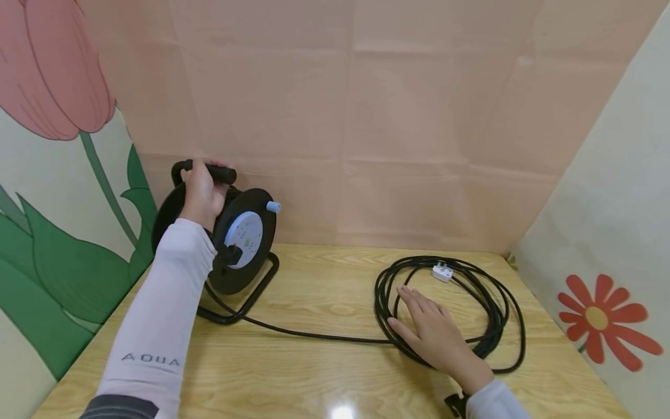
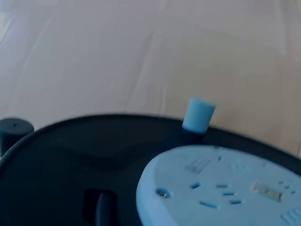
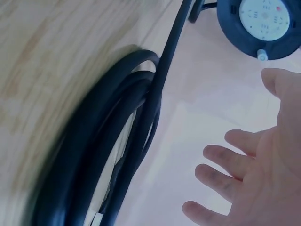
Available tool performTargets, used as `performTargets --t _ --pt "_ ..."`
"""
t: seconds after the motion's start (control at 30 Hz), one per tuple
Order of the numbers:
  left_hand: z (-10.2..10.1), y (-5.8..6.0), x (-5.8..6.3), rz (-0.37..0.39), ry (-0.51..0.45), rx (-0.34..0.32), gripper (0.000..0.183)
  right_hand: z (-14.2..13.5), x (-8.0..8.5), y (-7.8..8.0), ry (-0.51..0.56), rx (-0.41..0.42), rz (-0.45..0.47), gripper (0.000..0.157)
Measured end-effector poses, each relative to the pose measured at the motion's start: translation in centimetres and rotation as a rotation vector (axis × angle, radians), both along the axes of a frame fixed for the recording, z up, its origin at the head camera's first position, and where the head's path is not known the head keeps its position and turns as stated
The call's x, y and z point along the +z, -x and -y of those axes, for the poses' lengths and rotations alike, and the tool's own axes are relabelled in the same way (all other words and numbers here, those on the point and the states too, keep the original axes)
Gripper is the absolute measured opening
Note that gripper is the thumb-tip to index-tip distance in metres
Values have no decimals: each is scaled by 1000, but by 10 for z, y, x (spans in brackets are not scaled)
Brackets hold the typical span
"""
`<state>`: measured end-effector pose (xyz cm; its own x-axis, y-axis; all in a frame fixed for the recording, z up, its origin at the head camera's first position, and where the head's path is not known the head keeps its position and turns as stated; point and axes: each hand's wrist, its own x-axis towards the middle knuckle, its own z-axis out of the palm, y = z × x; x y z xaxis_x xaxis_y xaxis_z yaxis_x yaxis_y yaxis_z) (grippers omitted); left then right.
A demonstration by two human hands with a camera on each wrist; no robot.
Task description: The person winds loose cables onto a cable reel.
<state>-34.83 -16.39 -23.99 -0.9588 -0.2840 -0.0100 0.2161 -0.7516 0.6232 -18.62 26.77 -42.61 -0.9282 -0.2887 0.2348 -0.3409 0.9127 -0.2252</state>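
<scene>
A black cable reel (image 1: 226,285) stands on its tubular frame at the left of the table. Its round socket panel (image 1: 245,237) is pale blue, and a small blue knob (image 1: 274,206) sticks out near the rim. My left hand (image 1: 205,189) grips the reel's top handle (image 1: 222,174); in the left wrist view the hand is out of sight. To the right lies a loose coil of black cable (image 1: 515,308), with a white plug (image 1: 442,272) on its far side. Over the coil's near left part my right hand (image 1: 434,334) is held with fingers extended, holding nothing.
One stretch of cable (image 1: 319,336) runs across the wooden table (image 1: 293,372) from reel to coil. A pinkish sheet (image 1: 408,145) rises behind the table's back edge. Painted walls stand on both sides, with a tulip (image 1: 68,70) left and a red flower (image 1: 597,317) right.
</scene>
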Motion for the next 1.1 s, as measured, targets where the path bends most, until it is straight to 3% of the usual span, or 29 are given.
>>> performTargets --t 0.07,0.17,0.5,0.73,0.87,1.0,1.1 --pt "3 0 1 25 46 -27 23 1 2 -1 1 5 3 73" --pt "5 -1 2 58 77 -56 11 2 4 -2 4 10 2 72" --pt "10 -1 9 108 86 -240 36 4 3 -3 17 6 4 71" --pt "14 1 13 163 -20 -352 25 5 0 -3 26 11 -2 71" --pt "14 1 14 157 -62 -384 16 5 1 -1 24 22 -19 71" --pt "10 -5 15 138 -162 -368 11 6 0 0 18 26 -27 70" --pt "4 -9 18 152 -281 -308 11 7 -1 0 16 21 -17 69"
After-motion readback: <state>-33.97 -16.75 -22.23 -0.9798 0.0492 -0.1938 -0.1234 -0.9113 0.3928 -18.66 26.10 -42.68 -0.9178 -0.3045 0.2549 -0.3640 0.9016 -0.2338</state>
